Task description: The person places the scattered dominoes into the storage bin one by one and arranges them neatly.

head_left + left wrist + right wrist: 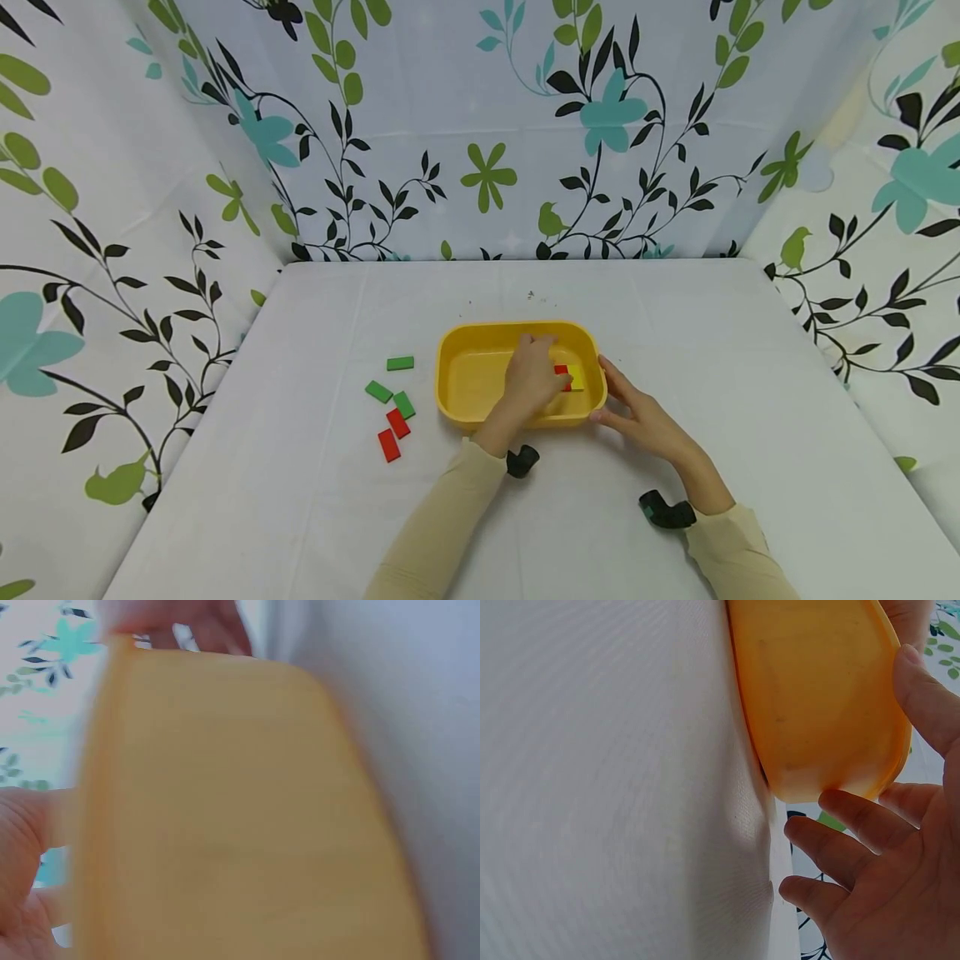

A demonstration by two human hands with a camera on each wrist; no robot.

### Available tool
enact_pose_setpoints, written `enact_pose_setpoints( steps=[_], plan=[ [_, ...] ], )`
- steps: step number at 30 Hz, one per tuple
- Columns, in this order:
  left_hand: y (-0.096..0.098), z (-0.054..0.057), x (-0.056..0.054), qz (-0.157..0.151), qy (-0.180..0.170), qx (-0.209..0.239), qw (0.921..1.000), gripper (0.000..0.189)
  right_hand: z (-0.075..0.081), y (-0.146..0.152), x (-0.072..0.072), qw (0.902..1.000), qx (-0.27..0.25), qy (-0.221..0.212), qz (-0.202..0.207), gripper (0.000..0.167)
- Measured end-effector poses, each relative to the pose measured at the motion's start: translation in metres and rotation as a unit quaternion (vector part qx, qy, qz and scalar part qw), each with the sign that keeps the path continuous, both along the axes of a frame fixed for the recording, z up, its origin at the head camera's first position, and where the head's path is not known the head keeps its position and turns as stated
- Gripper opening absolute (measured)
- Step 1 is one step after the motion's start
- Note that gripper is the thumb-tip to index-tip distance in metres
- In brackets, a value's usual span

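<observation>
Work in the yellow tray point(468, 375): looked to be placing or adjusting pieces at the right end; judged partway along, with pieces both inside and outside.
Left hand point(528, 375): was down inside the tray, thumb close by a red piece point(560, 369); impossible to tell the state of this grip, fingertips being hidden behind the wall in the left wrist view.
Right hand point(643, 421): lay around the tray's right end, thumb at the rim, fingers fanned out; grip released, seemingly just steadying.
Yellow piece point(577, 377): lay inside at the right, just beside the red piece.
Green pieces point(401, 363): numbered three, loose on the left, outside the tray.
Loose red pieces point(389, 445): numbered two, nearer than the green ones.
Next move: probably called for lifting the left fingers clear without nudging the inside pieces, then perhaps reaching left.
Surface point(315, 517): was white and cloth-covered, with dark specks point(531, 294) beyond the tray.
Room: was closed off far, left and right by pale curtains point(487, 177) printed with leaves, flowers and birds.
</observation>
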State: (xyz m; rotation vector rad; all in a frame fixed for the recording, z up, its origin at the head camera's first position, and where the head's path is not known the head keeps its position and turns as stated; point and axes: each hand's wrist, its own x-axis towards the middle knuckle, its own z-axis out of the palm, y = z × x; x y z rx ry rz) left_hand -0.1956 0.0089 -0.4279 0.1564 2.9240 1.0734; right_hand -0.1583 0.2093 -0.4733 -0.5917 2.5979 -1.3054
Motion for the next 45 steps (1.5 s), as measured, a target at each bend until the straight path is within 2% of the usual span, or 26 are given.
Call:
enact_pose_setpoints(
  steps=[4,8,12,17,24,28,33,37,42,45],
  plan=[
    [-0.016,0.017,0.012,-0.014,0.052,0.067,0.9963,0.056,0.000,0.001,0.000,1.0000,0.000,0.003,0.001,0.085],
    [-0.038,0.032,0.019,-0.019,0.110,0.107,0.9880,0.053,-0.001,0.001,-0.001,1.0000,0.002,0.003,-0.001,0.086],
    [-0.067,0.044,0.022,0.008,0.155,0.133,0.9789,0.053,-0.002,0.002,-0.001,1.0000,0.007,0.000,-0.003,0.086],
    [-0.111,0.049,0.017,0.067,0.173,0.142,0.9724,0.057,0.000,0.003,0.000,0.9999,0.008,0.002,-0.009,0.086],
    [-0.173,0.037,0.014,0.148,0.136,0.131,0.9709,0.064,0.001,0.004,0.000,1.0000,0.005,0.001,-0.007,0.085],
    [-0.203,0.024,0.017,0.185,0.113,0.126,0.9680,0.067,0.000,0.004,0.000,1.0000,0.005,0.000,-0.004,0.085],
    [-0.232,0.006,0.021,0.223,0.065,0.114,0.9661,0.070,-0.001,0.004,-0.001,1.0000,0.007,0.004,-0.002,0.086],
    [-0.246,-0.006,0.025,0.228,0.009,0.114,0.9669,0.074,-0.002,0.004,-0.003,1.0000,0.008,0.004,-0.002,0.086],
    [-0.259,-0.018,0.030,0.211,-0.062,0.127,0.9672,0.080,-0.003,0.004,-0.004,1.0000,-0.003,0.000,0.002,0.086],
    [-0.264,-0.027,0.032,0.202,-0.090,0.129,0.9666,0.083,-0.004,0.004,-0.003,1.0000,-0.005,0.000,0.003,0.086]
  ],
)
